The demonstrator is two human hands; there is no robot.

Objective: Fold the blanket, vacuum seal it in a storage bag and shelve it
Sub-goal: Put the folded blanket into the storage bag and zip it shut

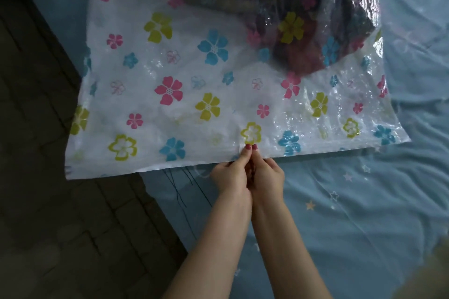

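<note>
My left hand (230, 172) and right hand (267, 175) sit side by side, touching, at the near edge of the bag (184, 104). Both pinch that edge: each thumb lies on top of the plastic, nails pressed close together just below a yellow outlined flower, and the other fingers curl under the rim. The pinch falls roughly midway along the edge, perhaps a little right of middle. I cannot make out a zip strip under my thumbs; the plastic there only looks like a slightly denser white band.

The bag lies flat on the bed (364, 201), opening edge towards me. It is clear plastic, printed with pink, blue and yellow-green flowers. Its near left corner hangs past the side of the bed, over the floor (48, 201). The near half of the bag lies flat and wrinkled, with glare on its right part.

The blanket (303, 19) is inside the bag, pushed to the far end, well apart from my hands. It shows through the plastic as a dark bulky mass with reddish and brownish patches; the pattern is blurred by reflections, so I cannot tell how neatly it is folded.

The bed has a light blue sheet with small stars, creased to the right of the bag. A few thin dark threads (184, 184) lie on the sheet just left of my left hand, near the bed's edge. The floor is dark, laid in brick-like blocks.
</note>
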